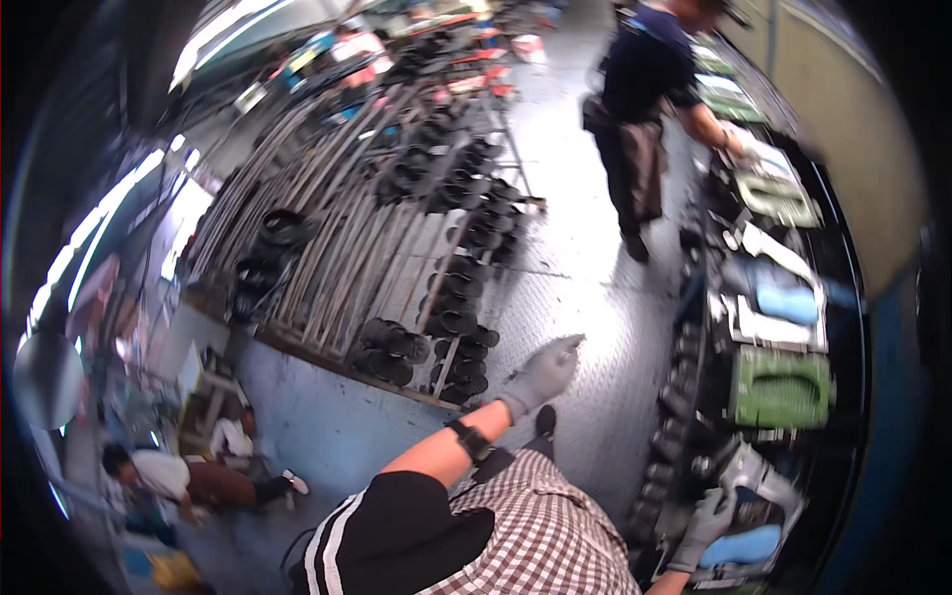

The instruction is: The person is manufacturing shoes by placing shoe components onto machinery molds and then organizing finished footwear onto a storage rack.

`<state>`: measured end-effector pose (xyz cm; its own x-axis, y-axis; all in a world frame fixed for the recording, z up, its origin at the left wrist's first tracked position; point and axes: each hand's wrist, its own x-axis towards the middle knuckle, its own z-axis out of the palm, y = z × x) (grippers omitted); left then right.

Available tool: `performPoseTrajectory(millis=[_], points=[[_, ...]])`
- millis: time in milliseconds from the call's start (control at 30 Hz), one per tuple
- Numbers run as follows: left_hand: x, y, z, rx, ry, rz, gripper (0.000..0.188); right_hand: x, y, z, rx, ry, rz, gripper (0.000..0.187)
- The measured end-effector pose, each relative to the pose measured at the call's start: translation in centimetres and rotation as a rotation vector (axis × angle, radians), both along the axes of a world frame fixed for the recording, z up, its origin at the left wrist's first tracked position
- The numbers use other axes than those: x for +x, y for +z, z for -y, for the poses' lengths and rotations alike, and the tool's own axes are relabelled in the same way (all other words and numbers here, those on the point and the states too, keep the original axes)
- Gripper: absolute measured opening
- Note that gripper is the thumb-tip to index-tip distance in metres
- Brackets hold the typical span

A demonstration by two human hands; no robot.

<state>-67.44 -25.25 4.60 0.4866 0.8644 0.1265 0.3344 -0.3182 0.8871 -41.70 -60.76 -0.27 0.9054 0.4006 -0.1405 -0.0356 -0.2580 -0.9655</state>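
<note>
My left hand point(543, 373), in a grey glove with a black wristband, is stretched out in mid-air over the metal floor point(585, 288). Its fingers are loosely curled and nothing is in it. My right hand point(706, 522), also in a grey glove, rests at the near end of the mould line on the right. It lies against an open metal mould point(759, 483) holding a light blue sole point(746, 545). Whether it grips the mould is hidden by blur. The nearest thing to my left hand is a slanted rack point(347, 248) of black soles point(456, 297).
More moulds run along the right bench, with a green one point(781, 389) and a blue sole point(788, 302) in another. A person in a dark shirt point(645, 89) works at the far end. Another person point(188, 481) crouches at the lower left.
</note>
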Motion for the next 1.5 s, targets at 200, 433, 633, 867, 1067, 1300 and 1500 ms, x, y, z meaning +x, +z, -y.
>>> performPoseTrajectory(millis=[200, 433, 633, 867, 1067, 1300, 1500], points=[[-17.7, 15.6, -8.2, 0.918, 0.854, 0.037, 0.018, -6.4, 4.7, -25.9, 0.180, 0.575, 0.063, 0.029], [-35.7, 18.1, -5.0, 1.088, 1.593, -0.120, 0.043, -31.3, 21.7, -51.0, 0.773, 1.358, 1.012, 0.052], [-38.8, 14.6, -6.3, 0.732, 1.611, 0.022, 0.051, -47.5, 27.6, -59.8, 0.894, 1.420, 1.229, 0.052], [-39.1, 14.2, -5.4, 0.669, 1.598, -0.138, 0.051, -60.0, 26.9, -59.6, 0.621, 1.740, 1.219, 0.030], [-29.8, 16.0, -5.0, 0.958, 1.363, -0.054, 0.054, -49.9, 23.0, -59.8, 0.891, 1.385, 0.736, 0.048], [-14.0, 12.8, -11.3, 0.124, 0.318, 0.372, 0.106, -25.6, 14.5, -53.6, 0.514, 0.957, 0.333, 0.055], [-1.4, -0.5, -10.9, -0.114, -0.228, 0.109, 0.066, -12.7, 10.0, -36.0, -0.028, 0.400, 0.288, 0.076]])
